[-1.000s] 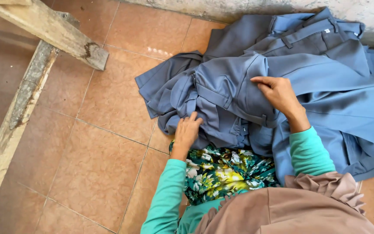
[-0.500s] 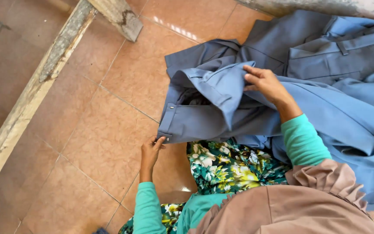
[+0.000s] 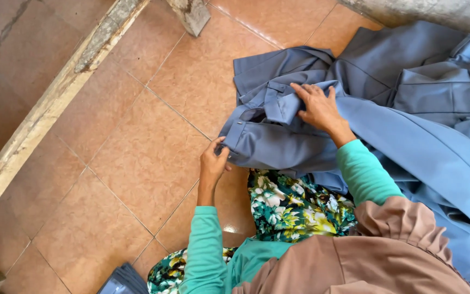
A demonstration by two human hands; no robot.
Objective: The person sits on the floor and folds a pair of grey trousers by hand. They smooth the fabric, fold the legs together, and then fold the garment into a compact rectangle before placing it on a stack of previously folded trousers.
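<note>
Head cam, looking down. I'm seeing both hands working one grey-blue pair of trousers (image 3: 278, 139) lying on the tiled floor (image 3: 137, 158), in front of the knees.

Left hand (image 3: 213, 163) is sitting at the near-left corner of the waistband, fingers (image 3: 220, 148) closing in a pinch on the band's edge. Right hand (image 3: 316, 106) is lying flat on top, fingers spread open, pressing a folded flap down, not gripping.

Key relation: the waistband end is pointing left toward the left hand, and the garment's long axis is running from there to the right and down, under the right forearm. So the left hand is nearer the band corner, the right is over the upper fold.

More grey-blue garments (image 3: 441, 76) are piling up at the far right, touching the trousers. A wooden beam (image 3: 55, 103) is running diagonally at left, well apart. A floral skirt (image 3: 295, 207) is covering the lap.
</note>
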